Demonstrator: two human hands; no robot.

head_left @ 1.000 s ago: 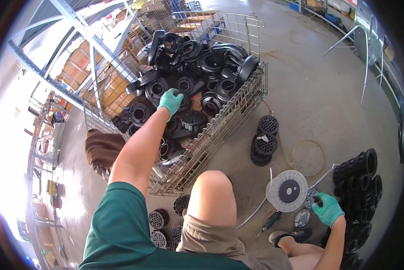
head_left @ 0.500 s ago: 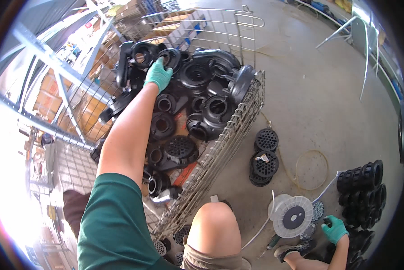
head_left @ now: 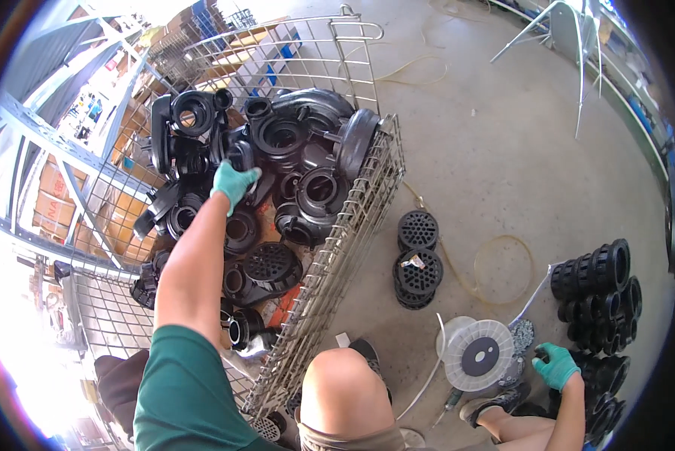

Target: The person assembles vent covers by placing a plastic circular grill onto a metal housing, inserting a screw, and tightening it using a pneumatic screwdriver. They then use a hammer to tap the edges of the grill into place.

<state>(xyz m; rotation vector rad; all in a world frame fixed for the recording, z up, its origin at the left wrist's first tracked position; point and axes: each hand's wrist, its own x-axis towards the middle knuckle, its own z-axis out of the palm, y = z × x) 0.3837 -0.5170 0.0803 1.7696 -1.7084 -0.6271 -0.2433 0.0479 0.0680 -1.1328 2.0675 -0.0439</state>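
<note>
My left hand [head_left: 234, 184], in a green glove, reaches into a wire mesh basket [head_left: 356, 199] and grips a black plastic housing [head_left: 240, 152] with a rounded opening. Its fingers are partly hidden behind that part. Around it lie several similar black round housings [head_left: 283, 135], some with wide ring openings, and one with a perforated disc [head_left: 273, 263]. At the lower right my right hand [head_left: 556, 367], also green-gloved, hovers with fingers curved apart and nothing visible in them. It is nearest a clear plastic spool [head_left: 480, 355] and stacked black ribbed parts [head_left: 597, 368].
Perforated black discs [head_left: 419, 270] stand stacked on the floor beside a coiled yellowish hose [head_left: 503, 263]. A pile of small grey pieces [head_left: 523, 337] and a green-handled tool [head_left: 450, 402] lie near the spool. Metal shelving [head_left: 52, 150] with cartons borders the basket's left; my knee [head_left: 345, 391] is below.
My left hand has drawn the black housing toward me within the basket. A small dark thing seen at my right hand no longer shows there. The whole view has shifted.
</note>
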